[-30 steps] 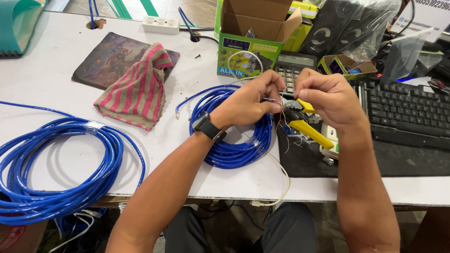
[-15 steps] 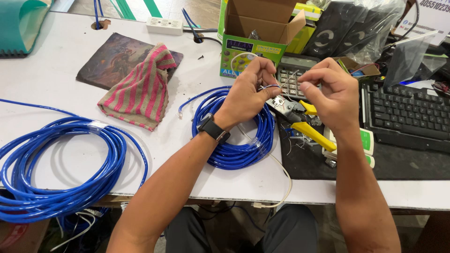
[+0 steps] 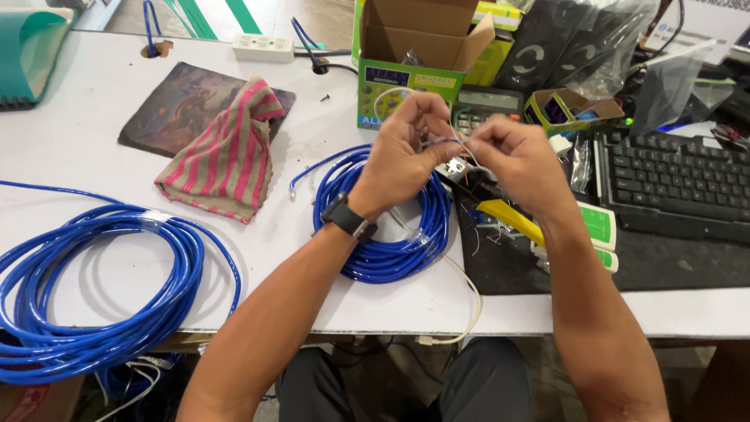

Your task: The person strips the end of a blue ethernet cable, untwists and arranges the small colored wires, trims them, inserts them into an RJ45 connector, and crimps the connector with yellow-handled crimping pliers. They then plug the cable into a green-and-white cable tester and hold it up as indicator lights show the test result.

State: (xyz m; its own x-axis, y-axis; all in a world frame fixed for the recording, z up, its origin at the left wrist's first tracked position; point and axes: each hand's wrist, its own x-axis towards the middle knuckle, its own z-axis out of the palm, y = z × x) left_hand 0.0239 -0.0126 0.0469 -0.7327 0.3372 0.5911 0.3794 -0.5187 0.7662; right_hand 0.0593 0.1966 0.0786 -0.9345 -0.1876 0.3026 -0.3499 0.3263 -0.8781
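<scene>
My left hand (image 3: pixel 406 152) and my right hand (image 3: pixel 519 160) are raised close together above the table, both pinching the stripped end of a blue cable (image 3: pixel 449 144) whose thin wires fan out between the fingertips. A black watch sits on my left wrist. Below the hands lies a coil of blue cable (image 3: pixel 383 227) on the white table (image 3: pixel 94 156). A yellow-handled crimping tool (image 3: pixel 512 219) rests under my right hand on a dark mat.
A larger blue cable coil (image 3: pixel 94 297) hangs over the front left edge. A striped cloth (image 3: pixel 226 152) lies on a dark pad. At the back stand an open green box (image 3: pixel 414 55), a calculator (image 3: pixel 488 105), plastic bags and a black keyboard (image 3: pixel 672 184). A green-white tester (image 3: pixel 598 227) lies at right.
Both hands have lifted slightly and drawn closer together, still working the cable end. The view has shifted a little; things on the table have not moved.
</scene>
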